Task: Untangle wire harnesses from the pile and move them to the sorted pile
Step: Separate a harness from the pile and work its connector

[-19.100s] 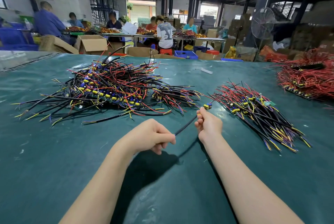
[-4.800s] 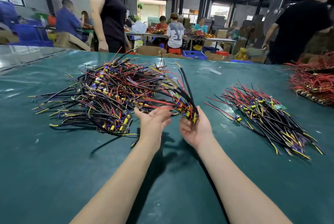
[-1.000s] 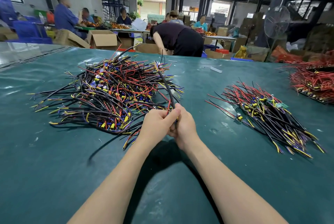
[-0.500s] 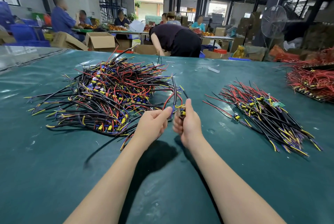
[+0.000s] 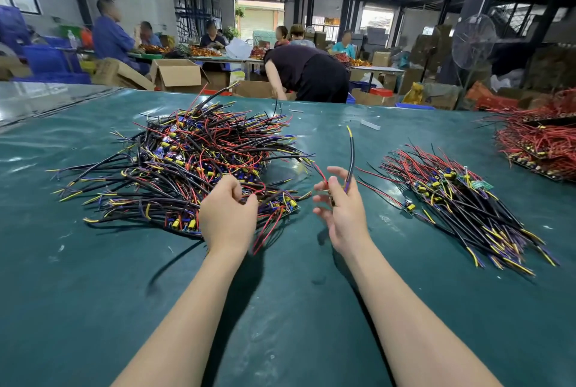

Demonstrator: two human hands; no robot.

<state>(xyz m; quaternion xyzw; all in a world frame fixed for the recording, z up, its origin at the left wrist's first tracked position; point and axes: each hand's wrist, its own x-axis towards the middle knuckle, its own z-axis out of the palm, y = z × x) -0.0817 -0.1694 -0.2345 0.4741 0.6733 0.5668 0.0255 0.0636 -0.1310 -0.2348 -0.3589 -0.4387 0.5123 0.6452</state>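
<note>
Currently your right grip (image 5: 343, 212) pinches one harness (image 5: 351, 155), cable upright, beside the tangled pile (image 5: 199, 162); left grip (image 5: 227, 215) clutches pile wires.

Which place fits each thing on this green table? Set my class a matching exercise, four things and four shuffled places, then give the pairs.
Things: 1 tangled pile; 2 sorted pile; 3 single harness; 4 red wire heap.
Places: A far right, cut off by the frame; B held in the right hand; C at the left hand; D lying just right of both hands.
Pairs: 1-C; 2-D; 3-B; 4-A.
</note>
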